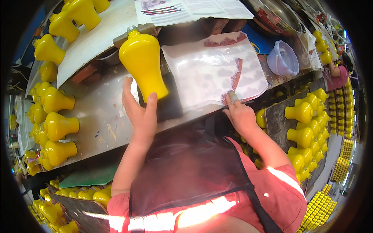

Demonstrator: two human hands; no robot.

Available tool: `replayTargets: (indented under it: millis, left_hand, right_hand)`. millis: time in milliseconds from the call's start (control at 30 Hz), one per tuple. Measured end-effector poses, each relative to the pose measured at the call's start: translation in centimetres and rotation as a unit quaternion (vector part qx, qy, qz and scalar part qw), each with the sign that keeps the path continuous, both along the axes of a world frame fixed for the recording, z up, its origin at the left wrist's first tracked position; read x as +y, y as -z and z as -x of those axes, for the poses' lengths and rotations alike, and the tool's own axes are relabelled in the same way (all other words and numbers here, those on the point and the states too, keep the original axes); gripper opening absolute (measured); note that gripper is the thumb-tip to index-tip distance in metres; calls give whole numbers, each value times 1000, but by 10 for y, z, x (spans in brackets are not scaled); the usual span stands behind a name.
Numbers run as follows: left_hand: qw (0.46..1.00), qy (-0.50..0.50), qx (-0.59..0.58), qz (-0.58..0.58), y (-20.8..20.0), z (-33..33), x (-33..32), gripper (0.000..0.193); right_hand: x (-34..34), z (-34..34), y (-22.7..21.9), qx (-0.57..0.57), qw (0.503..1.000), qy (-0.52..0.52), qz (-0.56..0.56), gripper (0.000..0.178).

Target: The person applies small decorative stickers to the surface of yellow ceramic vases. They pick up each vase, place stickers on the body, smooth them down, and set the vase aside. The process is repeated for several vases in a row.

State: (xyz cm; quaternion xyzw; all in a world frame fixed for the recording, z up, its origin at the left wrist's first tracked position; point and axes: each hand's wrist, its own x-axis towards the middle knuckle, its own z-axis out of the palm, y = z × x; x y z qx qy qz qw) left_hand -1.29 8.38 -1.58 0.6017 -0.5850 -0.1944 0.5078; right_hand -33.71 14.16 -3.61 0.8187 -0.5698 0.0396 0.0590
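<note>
Item: yellow vase [142, 62], glossy, bulbous shoulder tapering to a narrow foot.
Location: centre-upper part of the frame, over the grey worktop [97, 116].
Long axis: runs from upper left to lower right, slightly tilted; the small neck points toward the top of the frame, the foot toward the person.
Left hand [140, 112]: grip clamped on the yellow vase at its foot end, thumb on the right side, fingers up the left side.
Right hand [240, 114]: fingers drawn together, forefinger wrapped in tape, pinching the lower edge of the decal sheet [211, 73]; whether it lifts the edge cannot be told.
Decal sheet: white, with red patterned strips, lying flat just right of the vase.
Surroundings: rows of matching yellow vases lying on boards at left [54, 126] and on a tray at right [307, 128]; a lilac plastic cup [283, 58] at upper right.
</note>
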Motion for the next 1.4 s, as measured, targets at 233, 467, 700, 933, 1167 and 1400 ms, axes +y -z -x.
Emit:
replayTargets:
  millis: [233, 467, 700, 933, 1167, 1400]
  left_hand:
    - [966, 134, -137, 175, -26, 10, 12, 42]
    - [961, 191, -163, 113, -40, 61, -4, 38]
    - [973, 145, -125, 127, -47, 50, -13, 23]
    - [977, 162, 140, -17, -62, 23, 4, 19]
    - [909, 83, 396, -102, -70, -13, 14, 15]
    - [851, -36, 498, -164, -27, -29, 16, 29]
  right_hand:
    - [-13, 10, -8, -244, 969, -1, -33, 23]
    - [-38, -47, -65, -644, 708, 130, -259, 23]
    - [-54, -90, -99, -534, 811, -6, -238, 35]
    - [-112, -97, -107, -487, 741, -57, -458, 41]
    - [-136, -99, -98, -414, 750, -76, -511, 16]
    - [-148, -106, -89, -390, 771, -60, -499, 21]
